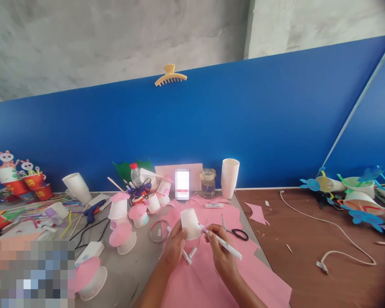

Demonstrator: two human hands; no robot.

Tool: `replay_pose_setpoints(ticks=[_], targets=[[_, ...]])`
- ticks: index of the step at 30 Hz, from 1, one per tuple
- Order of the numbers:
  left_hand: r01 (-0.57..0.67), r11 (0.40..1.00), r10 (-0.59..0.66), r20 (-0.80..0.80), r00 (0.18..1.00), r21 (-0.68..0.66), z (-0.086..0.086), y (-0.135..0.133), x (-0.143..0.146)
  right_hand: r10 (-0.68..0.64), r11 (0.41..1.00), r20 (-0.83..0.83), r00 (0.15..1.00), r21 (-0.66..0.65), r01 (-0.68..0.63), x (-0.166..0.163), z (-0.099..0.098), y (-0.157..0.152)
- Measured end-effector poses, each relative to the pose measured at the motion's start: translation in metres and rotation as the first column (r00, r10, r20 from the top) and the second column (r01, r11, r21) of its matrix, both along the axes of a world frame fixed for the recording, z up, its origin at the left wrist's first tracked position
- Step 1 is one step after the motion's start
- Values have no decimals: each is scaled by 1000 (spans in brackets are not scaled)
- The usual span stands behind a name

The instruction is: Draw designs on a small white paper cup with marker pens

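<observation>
My left hand [176, 242] is closed around a white paper cup [190, 223], which is held upside down and a little tilted above the pink paper [195, 286]. In my right hand [220, 248] is a white marker pen [229, 248], its purplish tip at the cup's right side. Whether the tip touches the cup I cannot tell. Below the cup, close to my left hand, lie small white pieces, perhaps a cap or another marker [189, 256]. Black-handled scissors [240, 234] rest on the pink paper to the right of my right hand.
Cups topped with pink paper [123, 237] stand on the left, near a blue glue gun [94, 211]. A stack of white cups [230, 177], a glass jar [208, 183] and a lit phone [182, 184] are at the back. A white cable [333, 222] crosses the brown tabletop.
</observation>
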State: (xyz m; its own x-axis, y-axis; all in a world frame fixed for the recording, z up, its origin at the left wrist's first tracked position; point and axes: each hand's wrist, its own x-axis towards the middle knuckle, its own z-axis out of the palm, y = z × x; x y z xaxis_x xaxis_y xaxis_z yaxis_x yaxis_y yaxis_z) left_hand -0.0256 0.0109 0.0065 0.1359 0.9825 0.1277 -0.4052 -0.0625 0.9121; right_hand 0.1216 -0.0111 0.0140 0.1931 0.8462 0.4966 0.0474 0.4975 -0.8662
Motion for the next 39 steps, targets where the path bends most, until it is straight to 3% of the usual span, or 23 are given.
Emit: replay_pose_setpoints(ticks=[28, 39], targets=[[37, 999, -38, 35, 999, 20, -11, 4, -4, 25, 999, 32, 999, -25, -24, -2, 1, -4], [36, 999, -37, 42, 998, 23, -9, 3, -3, 22, 1000, 135, 991, 9, -24, -2, -1, -6]])
